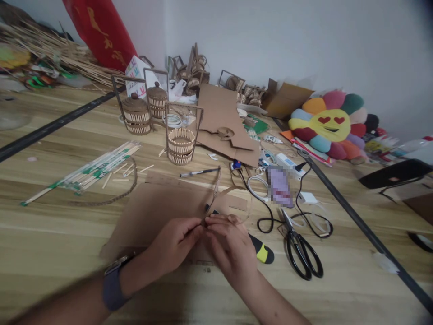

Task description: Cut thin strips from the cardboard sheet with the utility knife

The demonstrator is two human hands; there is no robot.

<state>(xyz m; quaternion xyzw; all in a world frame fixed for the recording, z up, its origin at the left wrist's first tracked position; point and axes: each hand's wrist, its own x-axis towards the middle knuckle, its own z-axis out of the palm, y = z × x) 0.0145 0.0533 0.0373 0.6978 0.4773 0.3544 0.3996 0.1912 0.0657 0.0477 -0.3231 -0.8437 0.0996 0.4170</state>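
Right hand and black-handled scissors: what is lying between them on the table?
In the head view, a black-and-yellow object lies between the right hand and the scissors, partly hidden behind the hand; bare tabletop separates it from the scissors.

We record a thin brown strip (215, 187), slightly curved, slanting upward over the cardboard sheet (162, 198), its lower end hidden; whether the paler loop (230, 188) beside it joins, we cannot tell.
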